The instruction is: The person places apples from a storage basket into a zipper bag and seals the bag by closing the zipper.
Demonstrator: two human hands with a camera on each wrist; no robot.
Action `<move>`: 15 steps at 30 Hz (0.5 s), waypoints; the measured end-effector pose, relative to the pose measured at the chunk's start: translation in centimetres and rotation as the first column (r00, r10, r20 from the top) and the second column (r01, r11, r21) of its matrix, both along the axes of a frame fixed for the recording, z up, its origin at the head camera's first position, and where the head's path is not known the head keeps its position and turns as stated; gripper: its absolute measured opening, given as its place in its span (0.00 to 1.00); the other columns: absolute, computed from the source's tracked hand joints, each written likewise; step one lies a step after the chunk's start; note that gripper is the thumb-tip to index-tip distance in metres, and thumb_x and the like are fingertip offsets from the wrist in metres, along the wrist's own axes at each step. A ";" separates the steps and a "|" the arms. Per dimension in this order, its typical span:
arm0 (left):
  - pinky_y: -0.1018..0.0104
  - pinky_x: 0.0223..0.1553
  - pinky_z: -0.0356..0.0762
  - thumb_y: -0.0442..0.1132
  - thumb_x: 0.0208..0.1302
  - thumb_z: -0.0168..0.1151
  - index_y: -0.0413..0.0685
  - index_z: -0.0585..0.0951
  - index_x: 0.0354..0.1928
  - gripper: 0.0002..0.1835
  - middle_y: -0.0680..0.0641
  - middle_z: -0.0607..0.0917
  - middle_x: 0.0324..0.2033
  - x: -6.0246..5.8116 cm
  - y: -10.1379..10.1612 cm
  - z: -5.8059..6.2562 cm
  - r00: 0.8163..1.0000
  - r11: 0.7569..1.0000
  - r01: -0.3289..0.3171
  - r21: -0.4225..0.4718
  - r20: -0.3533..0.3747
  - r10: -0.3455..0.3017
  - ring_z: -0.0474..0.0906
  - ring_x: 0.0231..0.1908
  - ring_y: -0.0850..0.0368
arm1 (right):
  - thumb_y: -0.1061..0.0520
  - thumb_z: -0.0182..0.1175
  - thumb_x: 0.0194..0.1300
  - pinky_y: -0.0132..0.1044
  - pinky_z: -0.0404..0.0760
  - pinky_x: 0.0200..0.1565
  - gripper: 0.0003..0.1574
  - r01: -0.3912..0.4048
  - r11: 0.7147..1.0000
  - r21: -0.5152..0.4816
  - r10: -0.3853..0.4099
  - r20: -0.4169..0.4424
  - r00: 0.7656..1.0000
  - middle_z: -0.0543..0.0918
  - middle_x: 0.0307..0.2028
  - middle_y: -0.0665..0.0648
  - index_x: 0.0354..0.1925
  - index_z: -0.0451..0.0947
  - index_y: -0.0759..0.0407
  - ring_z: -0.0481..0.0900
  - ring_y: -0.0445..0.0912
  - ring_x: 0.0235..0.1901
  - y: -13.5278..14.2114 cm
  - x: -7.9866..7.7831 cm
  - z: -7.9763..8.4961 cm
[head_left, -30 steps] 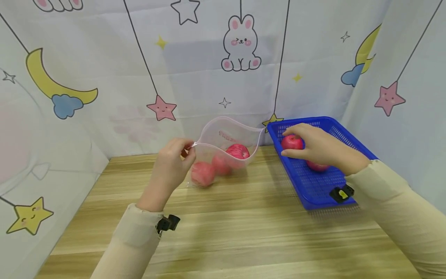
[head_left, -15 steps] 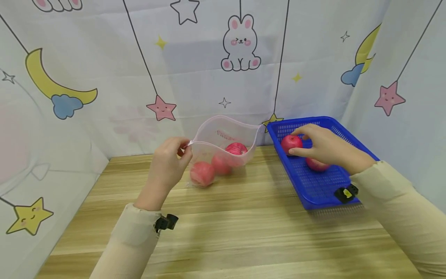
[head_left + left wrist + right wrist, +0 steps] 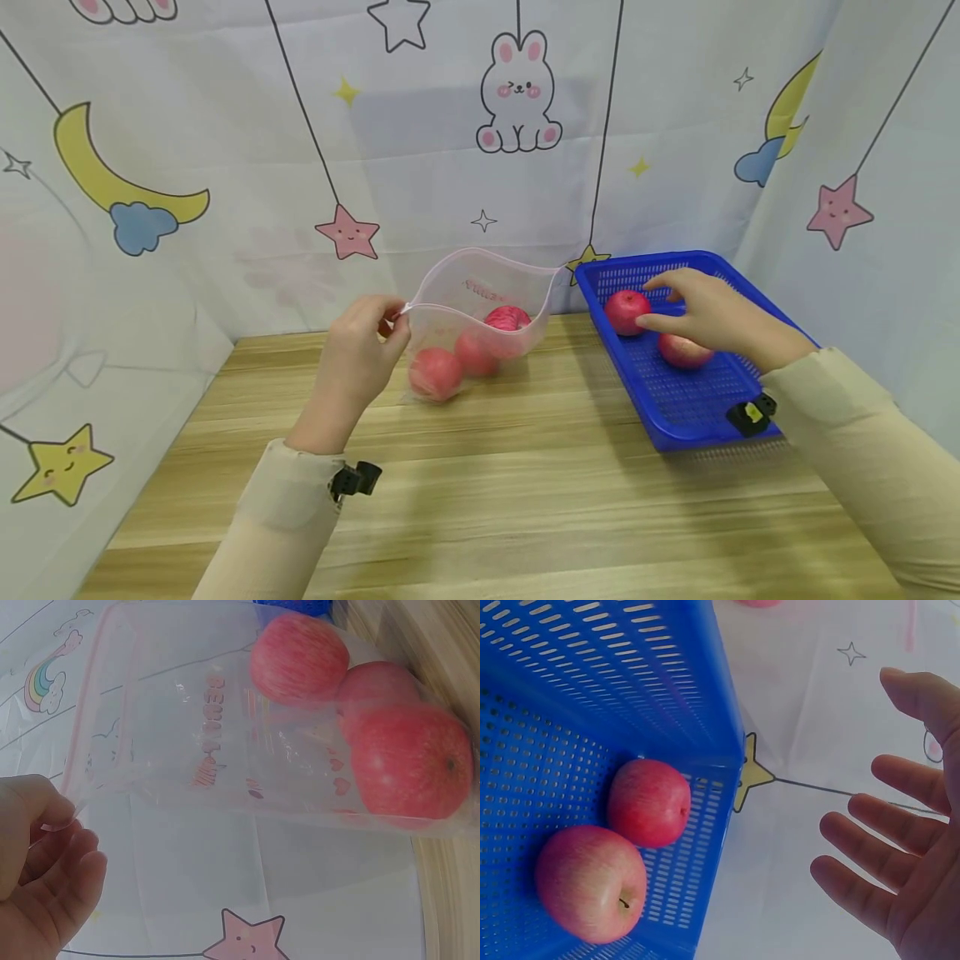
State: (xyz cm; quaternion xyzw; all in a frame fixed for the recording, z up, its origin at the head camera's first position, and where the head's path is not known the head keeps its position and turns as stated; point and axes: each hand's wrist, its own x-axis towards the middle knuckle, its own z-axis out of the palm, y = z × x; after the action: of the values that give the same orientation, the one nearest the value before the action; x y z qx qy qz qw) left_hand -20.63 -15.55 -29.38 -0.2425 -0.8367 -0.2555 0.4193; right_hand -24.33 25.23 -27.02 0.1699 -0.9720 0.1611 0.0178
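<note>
My left hand (image 3: 362,346) pinches the corner of a clear zip bag (image 3: 438,321) with a pink rim, and the bag's mouth gapes. Three red apples lie low in the bag; in the left wrist view the nearest apple (image 3: 412,765) presses against the plastic. Over the blue basket (image 3: 656,425) hovers my right hand (image 3: 712,312), its fingers spread and holding nothing. Two apples sit in that basket: a red apple (image 3: 627,312) in the far left corner and a paler apple (image 3: 592,885) beside it. In the right wrist view the hand stands apart from both.
A wooden table (image 3: 465,500) lies beneath everything. Behind it hangs a white printed curtain (image 3: 420,167), close to the bag and the basket's far end. The basket's raised walls surround the two apples.
My right hand has drawn back to the right from the far left apple, uncovering both basket apples. My left hand and the bag's rim have shifted slightly left.
</note>
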 end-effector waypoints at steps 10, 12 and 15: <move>0.61 0.27 0.78 0.27 0.56 0.62 0.34 0.80 0.34 0.04 0.39 0.82 0.29 0.1 -0.1 0.1 1.000 1.000 -0.011 -0.004 0.010 0.012 0.78 0.26 0.50 | 0.36 0.60 0.60 0.59 0.74 0.53 0.41 0.012 1.000 -0.010 -0.012 -0.007 1.000 0.72 0.59 0.67 0.60 0.69 0.64 0.75 0.61 0.54 1.0 -0.6 -0.6; 0.61 0.27 0.77 0.27 0.56 0.62 0.34 0.80 0.34 0.04 0.39 0.82 0.29 0.1 -0.2 0.1 1.000 1.000 -0.014 -0.005 0.010 0.014 0.78 0.26 0.50 | 0.37 0.60 0.60 0.60 0.74 0.53 0.41 0.016 1.000 -0.011 -0.016 -0.005 1.000 0.72 0.58 0.68 0.60 0.69 0.64 0.75 0.62 0.54 1.2 -0.7 -0.7; 0.61 0.27 0.77 0.27 0.56 0.62 0.34 0.80 0.34 0.04 0.40 0.82 0.28 0.2 -0.3 0.0 1.000 1.000 -0.016 -0.003 0.015 0.016 0.78 0.26 0.50 | 0.38 0.60 0.61 0.60 0.74 0.52 0.40 0.030 0.999 -0.011 -0.030 0.009 0.999 0.72 0.58 0.68 0.60 0.69 0.64 0.74 0.62 0.54 1.5 -0.8 -0.9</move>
State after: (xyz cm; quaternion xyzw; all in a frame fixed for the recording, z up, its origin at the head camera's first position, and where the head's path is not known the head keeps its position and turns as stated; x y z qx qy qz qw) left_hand -20.46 -15.82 -29.33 -0.2343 -0.8421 -0.2528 0.4149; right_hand -25.13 26.75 -27.90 0.1543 -0.9737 0.1671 0.0166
